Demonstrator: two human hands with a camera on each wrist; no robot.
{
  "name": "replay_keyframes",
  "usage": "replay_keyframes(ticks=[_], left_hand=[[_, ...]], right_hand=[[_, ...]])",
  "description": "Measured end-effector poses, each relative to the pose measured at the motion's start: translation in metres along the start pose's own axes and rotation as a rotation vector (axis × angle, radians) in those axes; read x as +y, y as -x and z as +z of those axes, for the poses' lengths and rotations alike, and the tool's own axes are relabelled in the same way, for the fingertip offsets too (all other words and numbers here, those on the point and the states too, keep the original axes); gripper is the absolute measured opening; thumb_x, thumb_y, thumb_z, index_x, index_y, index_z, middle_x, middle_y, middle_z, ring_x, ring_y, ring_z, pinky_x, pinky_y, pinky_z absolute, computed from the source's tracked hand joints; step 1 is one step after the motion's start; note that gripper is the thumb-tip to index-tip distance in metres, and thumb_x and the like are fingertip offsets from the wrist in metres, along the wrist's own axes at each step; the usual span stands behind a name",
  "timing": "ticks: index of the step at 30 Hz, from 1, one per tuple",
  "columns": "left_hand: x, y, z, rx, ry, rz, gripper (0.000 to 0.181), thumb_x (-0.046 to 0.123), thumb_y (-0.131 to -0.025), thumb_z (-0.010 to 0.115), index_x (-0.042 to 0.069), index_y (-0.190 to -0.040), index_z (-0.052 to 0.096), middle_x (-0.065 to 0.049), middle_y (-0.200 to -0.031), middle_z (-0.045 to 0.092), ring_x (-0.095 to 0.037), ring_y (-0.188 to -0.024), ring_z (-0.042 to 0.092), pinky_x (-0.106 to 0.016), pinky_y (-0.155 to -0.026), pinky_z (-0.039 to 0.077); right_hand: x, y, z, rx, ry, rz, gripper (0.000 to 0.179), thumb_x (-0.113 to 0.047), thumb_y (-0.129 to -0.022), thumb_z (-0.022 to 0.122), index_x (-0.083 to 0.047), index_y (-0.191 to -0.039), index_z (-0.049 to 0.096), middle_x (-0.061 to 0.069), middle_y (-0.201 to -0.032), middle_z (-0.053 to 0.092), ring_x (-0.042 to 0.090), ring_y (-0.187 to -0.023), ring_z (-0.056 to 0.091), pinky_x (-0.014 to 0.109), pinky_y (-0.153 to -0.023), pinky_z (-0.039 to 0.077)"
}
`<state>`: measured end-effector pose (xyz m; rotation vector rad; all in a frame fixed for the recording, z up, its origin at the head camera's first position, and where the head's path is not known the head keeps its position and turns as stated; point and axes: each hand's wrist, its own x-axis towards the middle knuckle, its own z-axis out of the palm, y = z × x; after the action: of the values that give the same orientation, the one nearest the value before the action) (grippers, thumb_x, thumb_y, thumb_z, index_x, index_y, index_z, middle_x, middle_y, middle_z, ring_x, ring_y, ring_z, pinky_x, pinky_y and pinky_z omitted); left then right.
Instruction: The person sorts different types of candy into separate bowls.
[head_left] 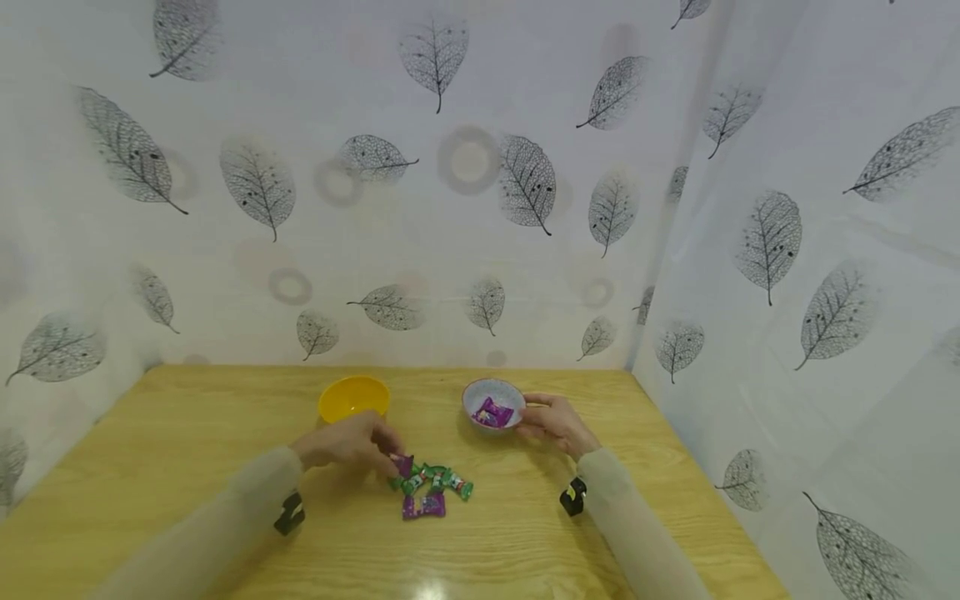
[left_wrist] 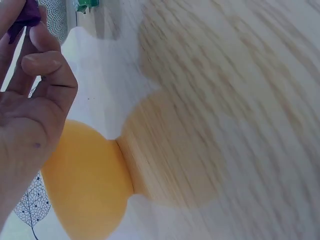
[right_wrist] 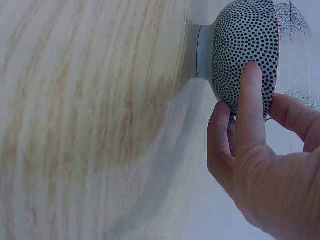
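Note:
My left hand [head_left: 347,442] pinches a purple-wrapped candy [left_wrist: 28,14] between thumb and fingers, just above the pile on the table. Beside it lie several green-wrapped candies [head_left: 456,483] and another purple candy [head_left: 424,505]. My right hand [head_left: 557,423] holds the right side of a small white bowl [head_left: 471,398] with dark dots outside. In the right wrist view its thumb lies along the dotted wall [right_wrist: 242,45], other fingers at the rim and underside. Purple candy [head_left: 492,413] sits inside this bowl. Behind my left hand stands a yellow bowl [head_left: 337,398], partly hidden by that hand.
The wooden table [head_left: 510,542] ends at a back edge against a pale leaf-printed sheet [head_left: 450,242]. Another printed sheet [head_left: 757,350] runs along the right side. Black wrist cameras [head_left: 574,497] are strapped on both sleeves.

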<state>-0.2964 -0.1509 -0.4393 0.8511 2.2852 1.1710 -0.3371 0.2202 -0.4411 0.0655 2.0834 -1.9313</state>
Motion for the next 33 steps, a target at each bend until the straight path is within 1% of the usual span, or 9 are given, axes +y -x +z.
replay_keyframes(ticks=[7,10,14,19,24,29,33], left_hand=[[0.007,-0.007,-0.001,0.047,-0.014,-0.052,0.014,0.024,-0.081,0.078,0.02,-0.095,0.075,0.001,-0.09,0.072,-0.019,-0.084,0.058,-0.03,-0.075,0.049],[0.009,-0.011,-0.003,0.057,-0.023,-0.055,0.015,0.026,-0.083,0.078,0.021,-0.097,0.074,0.002,-0.091,0.071,-0.019,-0.085,0.059,-0.03,-0.077,0.05],[0.01,-0.018,-0.004,0.057,-0.019,-0.029,0.017,0.029,-0.084,0.077,0.021,-0.099,0.075,0.003,-0.093,0.072,-0.018,-0.087,0.06,-0.029,-0.081,0.051],[0.011,-0.027,-0.001,0.052,0.026,0.001,0.017,0.029,-0.086,0.075,0.021,-0.101,0.075,0.003,-0.096,0.074,-0.02,-0.09,0.063,-0.029,-0.086,0.052],[0.012,-0.039,0.001,0.057,0.049,0.02,0.017,0.031,-0.087,0.073,0.023,-0.102,0.075,0.002,-0.097,0.074,-0.02,-0.092,0.064,-0.033,-0.087,0.052],[0.011,-0.05,0.001,0.069,0.083,0.034,0.02,0.033,-0.087,0.074,0.021,-0.103,0.075,0.001,-0.1,0.074,-0.02,-0.092,0.063,-0.033,-0.086,0.053],[0.011,-0.057,0.004,0.088,0.101,0.021,0.021,0.031,-0.087,0.074,0.019,-0.104,0.074,0.001,-0.101,0.074,-0.018,-0.09,0.063,-0.033,-0.082,0.054]], right_hand=[[-0.001,0.0,0.0,0.004,0.013,0.0,0.05,0.002,-0.095,0.056,0.008,-0.142,0.042,0.034,-0.128,0.057,0.015,-0.077,0.071,0.03,-0.081,0.059],[-0.002,0.0,0.001,0.006,0.015,-0.005,0.048,0.002,-0.095,0.055,0.008,-0.142,0.043,0.035,-0.128,0.056,0.015,-0.077,0.071,0.03,-0.08,0.059],[-0.002,0.0,0.001,0.013,0.012,-0.007,0.047,0.002,-0.095,0.055,0.007,-0.141,0.045,0.035,-0.129,0.056,0.015,-0.077,0.071,0.03,-0.079,0.06],[0.0,0.0,0.001,0.015,0.019,-0.001,0.048,0.002,-0.095,0.056,0.007,-0.141,0.044,0.035,-0.129,0.056,0.014,-0.077,0.071,0.029,-0.079,0.06],[0.0,-0.001,0.001,0.018,0.019,-0.003,0.048,0.002,-0.095,0.056,0.007,-0.141,0.045,0.035,-0.129,0.056,0.015,-0.077,0.071,0.031,-0.082,0.059],[0.0,-0.002,0.002,0.01,0.009,-0.012,0.047,0.003,-0.094,0.056,0.007,-0.14,0.045,0.035,-0.129,0.056,0.015,-0.078,0.071,0.033,-0.082,0.059],[0.0,-0.001,0.003,0.014,0.005,-0.013,0.047,0.003,-0.094,0.056,0.008,-0.14,0.046,0.035,-0.128,0.056,0.015,-0.077,0.071,0.031,-0.08,0.06]])
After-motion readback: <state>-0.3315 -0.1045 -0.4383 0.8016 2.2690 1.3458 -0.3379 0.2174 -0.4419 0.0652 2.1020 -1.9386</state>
